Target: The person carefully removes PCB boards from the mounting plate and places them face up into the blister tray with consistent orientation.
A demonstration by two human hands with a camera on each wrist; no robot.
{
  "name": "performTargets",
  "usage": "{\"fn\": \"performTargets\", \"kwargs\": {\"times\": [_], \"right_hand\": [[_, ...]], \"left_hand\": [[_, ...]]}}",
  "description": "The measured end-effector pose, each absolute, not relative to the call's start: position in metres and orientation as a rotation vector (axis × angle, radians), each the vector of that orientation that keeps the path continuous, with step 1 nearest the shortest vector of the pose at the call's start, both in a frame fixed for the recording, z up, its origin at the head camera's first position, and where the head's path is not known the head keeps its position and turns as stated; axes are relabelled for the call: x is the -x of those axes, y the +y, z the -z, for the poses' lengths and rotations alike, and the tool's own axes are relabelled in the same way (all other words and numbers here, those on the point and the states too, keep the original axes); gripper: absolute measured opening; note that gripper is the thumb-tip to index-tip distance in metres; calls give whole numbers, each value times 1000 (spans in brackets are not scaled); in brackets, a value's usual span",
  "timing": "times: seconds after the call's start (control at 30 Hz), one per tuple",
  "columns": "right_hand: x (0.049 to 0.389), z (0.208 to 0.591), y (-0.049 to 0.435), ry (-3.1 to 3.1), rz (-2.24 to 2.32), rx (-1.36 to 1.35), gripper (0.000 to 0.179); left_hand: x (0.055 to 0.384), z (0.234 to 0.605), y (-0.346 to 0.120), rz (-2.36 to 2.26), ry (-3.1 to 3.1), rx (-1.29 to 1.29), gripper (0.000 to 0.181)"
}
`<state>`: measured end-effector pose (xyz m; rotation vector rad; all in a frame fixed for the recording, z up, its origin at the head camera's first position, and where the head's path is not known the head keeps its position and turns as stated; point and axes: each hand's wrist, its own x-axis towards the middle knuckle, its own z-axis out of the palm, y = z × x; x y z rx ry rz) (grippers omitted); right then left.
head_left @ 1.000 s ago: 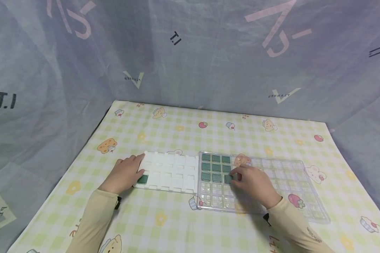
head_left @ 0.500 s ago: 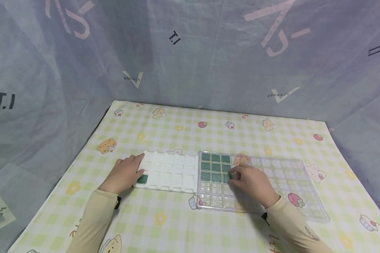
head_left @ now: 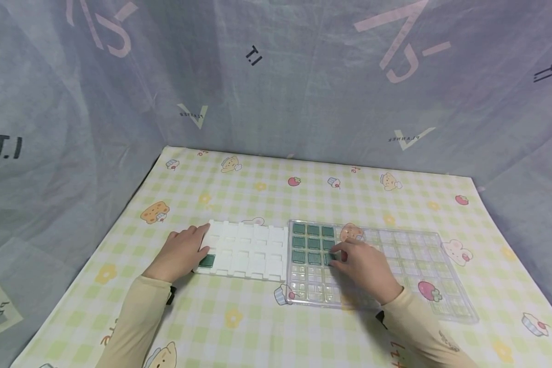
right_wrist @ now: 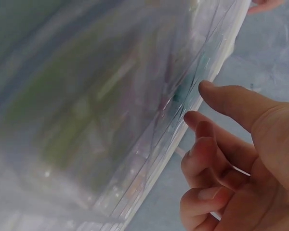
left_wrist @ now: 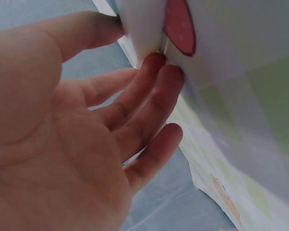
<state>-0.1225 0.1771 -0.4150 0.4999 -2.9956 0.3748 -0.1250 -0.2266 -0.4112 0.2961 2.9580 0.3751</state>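
Observation:
A white tray [head_left: 246,250] of shallow pockets lies in front of me, one small green circuit board [head_left: 206,261] in its near-left pocket. My left hand [head_left: 179,254] rests along its left end, thumb apart from the lightly bent fingers [left_wrist: 168,77]. To the right is a clear plastic compartment tray [head_left: 313,305]. Three rows of green boards [head_left: 314,244] fill its far-left compartments. My right hand [head_left: 365,266] pinches the edges of the board [head_left: 329,259] at the right end of the nearest filled row, using thumb and index finger. Its other fingers are curled.
Both trays lie end to end on a checked, cartoon-printed tablecloth [head_left: 253,327]. Bare compartments [head_left: 414,255] extend right of the boards, partly beneath my right forearm. A grey curtain [head_left: 285,82] hangs behind the table.
My right hand has edged slightly left at the same board, which sits straighter in its compartment. My left hand and both trays hold still.

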Motion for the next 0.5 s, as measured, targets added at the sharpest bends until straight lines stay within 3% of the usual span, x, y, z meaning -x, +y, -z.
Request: {"fn": "performTargets", "kwargs": {"times": [0.27,0.5], "right_hand": [[112,407,147,-2948,-444,-464,20],[108,400,95,-2895,-470,-592,18]], "left_hand": [[125,409,-228,-394,2948,-303,59],[125,411,-226,-391,2945,-289,59]]}}
